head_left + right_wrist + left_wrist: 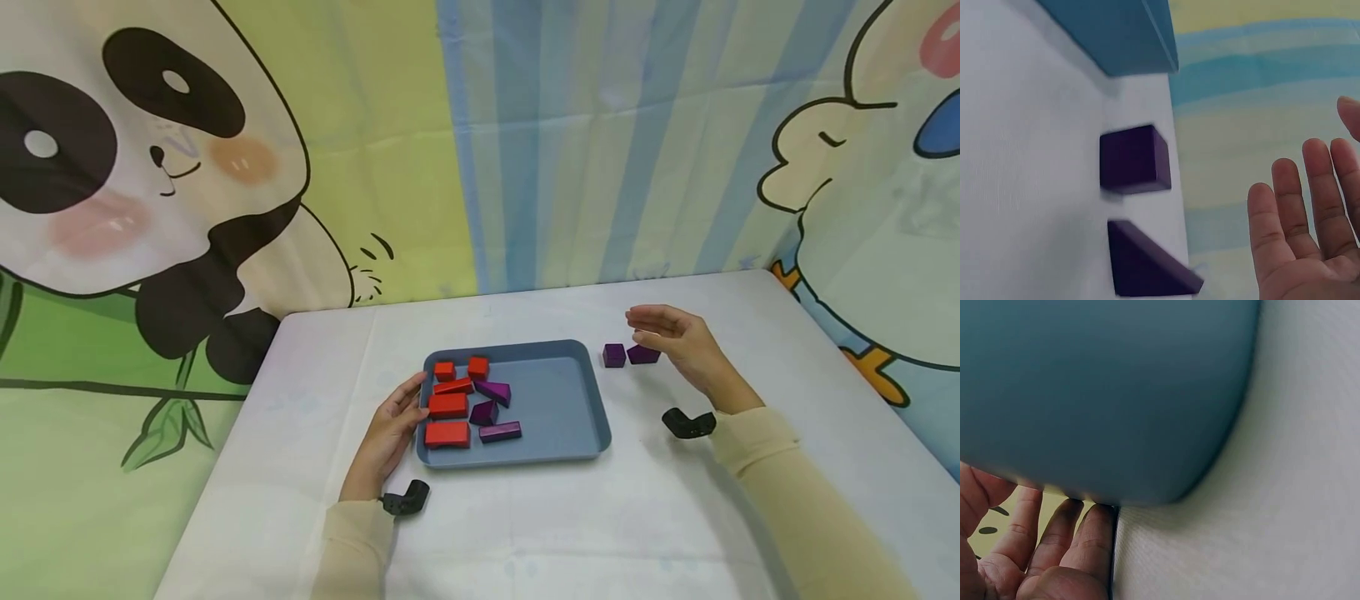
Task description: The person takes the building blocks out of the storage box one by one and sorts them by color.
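Note:
My left hand (392, 435) rests against the left edge of a blue-grey tray (558, 375). In the left wrist view, its fingers (1088, 540) touch the tray's side wall. On the tray's left half are several red blocks (447, 406), with purple blocks (483, 412) just right of them. Beyond the tray's right side, a purple cube (614, 356) and a purple wedge-shaped block (642, 355) lie on the table. Above the wedge, my right hand (686, 346) hovers with fingers extended, holding nothing. Both loose blocks show left of that hand in the right wrist view.
A white cloth covers the table (517, 525). Behind it hangs a cartoon-printed curtain (390, 150) with a panda on the left. A black wrist camera (405, 498) is worn on the left arm, and another black camera (687, 423) on the right.

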Action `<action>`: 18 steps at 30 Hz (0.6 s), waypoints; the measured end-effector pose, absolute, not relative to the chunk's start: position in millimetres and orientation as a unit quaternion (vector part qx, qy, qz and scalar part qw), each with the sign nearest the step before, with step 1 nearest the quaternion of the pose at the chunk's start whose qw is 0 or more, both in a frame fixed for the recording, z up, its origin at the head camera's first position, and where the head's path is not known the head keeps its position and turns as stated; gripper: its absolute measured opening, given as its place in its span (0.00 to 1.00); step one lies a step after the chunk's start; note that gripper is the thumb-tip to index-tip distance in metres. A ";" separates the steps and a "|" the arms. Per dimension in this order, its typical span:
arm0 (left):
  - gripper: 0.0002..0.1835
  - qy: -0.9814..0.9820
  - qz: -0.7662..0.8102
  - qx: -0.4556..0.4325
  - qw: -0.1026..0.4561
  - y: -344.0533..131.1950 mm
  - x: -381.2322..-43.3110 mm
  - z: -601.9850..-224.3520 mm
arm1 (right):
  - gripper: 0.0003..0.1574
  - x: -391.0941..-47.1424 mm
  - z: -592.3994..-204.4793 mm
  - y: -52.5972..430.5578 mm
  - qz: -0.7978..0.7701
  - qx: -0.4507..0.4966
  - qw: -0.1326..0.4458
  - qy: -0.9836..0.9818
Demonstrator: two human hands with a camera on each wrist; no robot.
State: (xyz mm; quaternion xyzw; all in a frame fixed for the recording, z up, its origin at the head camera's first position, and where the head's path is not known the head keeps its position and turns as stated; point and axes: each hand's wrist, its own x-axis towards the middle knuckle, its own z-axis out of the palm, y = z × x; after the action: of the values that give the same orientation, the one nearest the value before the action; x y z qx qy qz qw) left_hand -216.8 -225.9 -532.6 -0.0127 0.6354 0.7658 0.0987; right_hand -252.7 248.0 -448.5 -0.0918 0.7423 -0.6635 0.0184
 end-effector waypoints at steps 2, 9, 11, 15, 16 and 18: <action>0.39 0.637 0.765 -0.013 0.099 -225.7 -216.7 -532.1 | 0.29 -251.0 -447.1 241.2 -0.660 -0.097 0.020 0.745; 0.39 0.633 0.768 -0.015 0.098 -224.4 -216.8 -531.5 | 0.30 -240.5 -447.0 218.3 -0.660 -0.118 0.025 0.742; 0.38 0.635 0.766 -0.016 0.098 -224.5 -216.6 -531.4 | 0.29 -237.4 -448.2 211.1 -0.664 -0.127 0.023 0.737; 0.38 0.640 0.762 -0.022 0.098 -224.7 -216.3 -531.2 | 0.28 -230.4 -452.9 196.5 -0.668 -0.139 0.021 0.731; 0.38 0.640 0.762 -0.022 0.097 -224.7 -216.2 -531.2 | 0.28 -228.5 -454.3 192.8 -0.666 -0.142 0.022 0.732; 0.38 0.640 0.762 -0.022 0.097 -224.8 -216.1 -531.5 | 0.27 -225.1 -457.3 185.5 -0.666 -0.146 0.024 0.731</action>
State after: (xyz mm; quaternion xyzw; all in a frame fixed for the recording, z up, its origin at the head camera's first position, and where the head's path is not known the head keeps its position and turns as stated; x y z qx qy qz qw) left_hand -216.1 -224.8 -531.5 -0.0221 0.6401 0.7618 0.0967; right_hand -225.1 185.5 -457.3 -0.1462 0.7309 -0.6662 0.0244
